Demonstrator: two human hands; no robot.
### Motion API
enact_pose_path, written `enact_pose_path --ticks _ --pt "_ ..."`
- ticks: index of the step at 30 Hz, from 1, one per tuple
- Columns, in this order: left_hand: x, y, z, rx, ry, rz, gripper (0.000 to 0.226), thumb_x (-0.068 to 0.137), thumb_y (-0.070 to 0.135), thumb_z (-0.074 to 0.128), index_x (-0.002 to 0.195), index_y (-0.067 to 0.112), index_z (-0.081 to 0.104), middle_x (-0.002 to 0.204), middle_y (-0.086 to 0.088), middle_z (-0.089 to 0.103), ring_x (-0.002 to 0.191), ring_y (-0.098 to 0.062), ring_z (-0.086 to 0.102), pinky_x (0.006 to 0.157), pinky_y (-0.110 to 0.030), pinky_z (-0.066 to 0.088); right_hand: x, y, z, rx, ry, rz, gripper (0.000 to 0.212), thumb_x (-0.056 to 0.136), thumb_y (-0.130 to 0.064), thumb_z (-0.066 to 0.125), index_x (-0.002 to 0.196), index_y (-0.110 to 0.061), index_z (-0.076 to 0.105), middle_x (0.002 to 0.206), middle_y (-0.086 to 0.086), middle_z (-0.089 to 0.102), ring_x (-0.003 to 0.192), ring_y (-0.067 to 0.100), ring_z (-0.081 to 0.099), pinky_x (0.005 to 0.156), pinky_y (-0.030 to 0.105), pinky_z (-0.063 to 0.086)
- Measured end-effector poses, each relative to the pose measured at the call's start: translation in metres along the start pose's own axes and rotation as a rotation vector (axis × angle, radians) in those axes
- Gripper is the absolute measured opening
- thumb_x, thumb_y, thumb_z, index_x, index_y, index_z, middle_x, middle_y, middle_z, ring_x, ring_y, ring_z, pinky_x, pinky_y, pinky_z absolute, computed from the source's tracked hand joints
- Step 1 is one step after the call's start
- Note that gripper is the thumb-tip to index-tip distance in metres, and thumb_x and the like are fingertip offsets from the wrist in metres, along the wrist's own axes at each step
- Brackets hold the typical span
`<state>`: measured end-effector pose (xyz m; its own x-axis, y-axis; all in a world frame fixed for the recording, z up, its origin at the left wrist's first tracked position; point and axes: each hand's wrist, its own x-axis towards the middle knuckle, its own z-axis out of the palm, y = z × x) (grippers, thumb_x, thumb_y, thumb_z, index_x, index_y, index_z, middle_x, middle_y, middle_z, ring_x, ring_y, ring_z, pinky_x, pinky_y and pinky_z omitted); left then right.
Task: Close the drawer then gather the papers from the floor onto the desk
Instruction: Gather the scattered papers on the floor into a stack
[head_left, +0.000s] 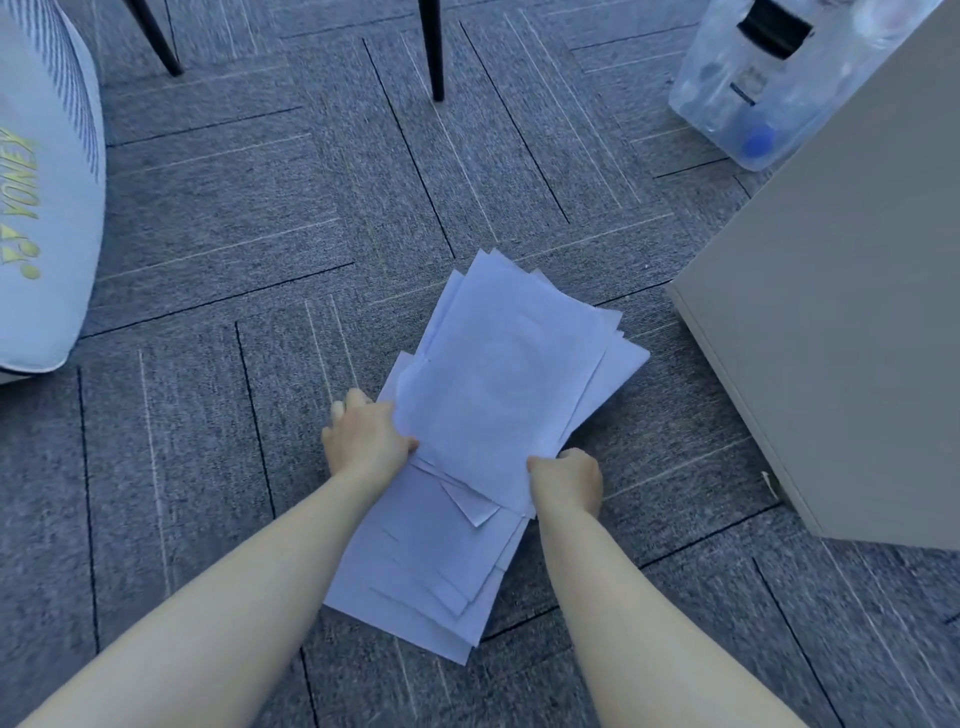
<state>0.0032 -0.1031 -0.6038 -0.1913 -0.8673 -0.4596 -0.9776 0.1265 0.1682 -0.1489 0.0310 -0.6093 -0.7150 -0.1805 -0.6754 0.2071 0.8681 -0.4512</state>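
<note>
A loose stack of white papers (493, 395) lies on the grey carpet in the middle of the view, its sheets fanned out and uneven. My left hand (366, 439) grips the stack's left edge, thumb on top and fingers under the sheets. My right hand (566, 480) is closed on the right edge of the same stack. A beige drawer cabinet (841, 322) stands at the right with its front flush; no drawer sticks out. The desk is not in view.
A white sports bag (47, 208) with yellow lettering lies at the left. Two black chair legs (434, 49) stand at the top. A clear plastic water bottle (748, 88) lies behind the cabinet at the top right. Grey carpet tiles (234, 234) cover the floor.
</note>
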Motion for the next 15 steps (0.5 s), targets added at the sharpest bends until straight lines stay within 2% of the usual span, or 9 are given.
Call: enact_pose_path --ticks 2,4,6,7,9,11,13,15 --pt "-0.01 -0.007 0.005 -0.035 0.016 -0.029 0.04 0.07 0.043 0.074 0.097 0.015 0.062 0.123 -0.009 0.046 0.117 -0.033 0.04 0.093 -0.045 0.039 -0.009 0.001 -0.001 0.028 -0.04 -0.011 0.004 0.085 -0.008 0.052 0.083 -0.011 0.049 0.076 0.003 0.051 0.058 0.019 0.046 0.05 0.027 0.031" --pt "-0.017 -0.016 0.006 -0.102 0.008 -0.077 0.05 0.067 0.041 0.077 0.105 0.015 0.059 0.127 -0.008 0.044 0.12 -0.033 0.039 0.092 -0.045 0.04 -0.021 0.009 0.001 0.032 -0.045 -0.022 0.015 0.086 -0.005 0.049 0.1 -0.008 0.05 0.077 0.002 0.052 0.063 0.02 0.051 0.052 0.029 0.036" --pt "-0.015 -0.021 0.001 -0.209 -0.007 -0.118 0.065 0.064 0.037 0.08 0.115 0.01 0.051 0.129 -0.013 0.045 0.123 -0.035 0.04 0.094 -0.046 0.041 -0.029 0.017 0.003 0.028 -0.029 0.006 0.022 0.086 -0.003 0.049 0.107 -0.009 0.048 0.077 0.002 0.052 0.063 0.019 0.052 0.05 0.028 0.037" --pt "-0.011 -0.023 -0.002 -0.255 -0.017 -0.138 0.072 0.063 0.036 0.082 0.119 0.008 0.048 0.13 -0.015 0.047 0.123 -0.036 0.042 0.095 -0.045 0.042 -0.032 0.018 0.006 0.028 -0.028 0.028 0.019 0.085 -0.004 0.052 0.103 -0.008 0.049 0.076 0.002 0.051 0.06 0.017 0.05 0.048 0.027 0.034" --pt "-0.004 -0.022 -0.005 -0.313 -0.044 -0.185 0.078 0.062 0.038 0.083 0.121 0.005 0.045 0.127 -0.017 0.055 0.12 -0.038 0.049 0.092 -0.044 0.044 -0.034 0.013 0.011 0.047 -0.028 0.08 0.007 0.083 -0.007 0.057 0.082 -0.008 0.05 0.069 0.002 0.048 0.054 0.016 0.044 0.046 0.025 0.029" --pt "0.001 -0.021 -0.004 -0.333 -0.056 -0.224 0.071 0.062 0.037 0.082 0.114 0.005 0.046 0.118 -0.017 0.061 0.114 -0.038 0.054 0.085 -0.043 0.046 -0.03 0.009 0.018 0.083 -0.026 0.122 0.023 0.082 -0.007 0.058 0.065 -0.011 0.042 0.063 0.003 0.046 0.049 0.017 0.038 0.047 0.024 0.028" --pt "0.004 -0.019 -0.001 -0.312 -0.083 -0.229 0.058 0.063 0.036 0.081 0.104 0.008 0.053 0.112 -0.016 0.065 0.109 -0.037 0.058 0.08 -0.04 0.046 -0.027 0.007 0.024 0.107 -0.034 0.151 0.024 0.08 -0.006 0.057 0.064 -0.012 0.042 0.069 0.005 0.05 0.05 0.018 0.039 0.047 0.024 0.029" --pt "0.004 -0.017 -0.001 -0.302 -0.169 -0.226 0.036 0.062 0.036 0.077 0.083 0.013 0.059 0.102 -0.014 0.069 0.1 -0.034 0.063 0.081 -0.038 0.05 -0.028 0.006 0.026 0.098 -0.041 0.158 0.013 0.079 -0.007 0.056 0.071 -0.011 0.046 0.084 0.009 0.055 0.054 0.02 0.042 0.047 0.024 0.03"
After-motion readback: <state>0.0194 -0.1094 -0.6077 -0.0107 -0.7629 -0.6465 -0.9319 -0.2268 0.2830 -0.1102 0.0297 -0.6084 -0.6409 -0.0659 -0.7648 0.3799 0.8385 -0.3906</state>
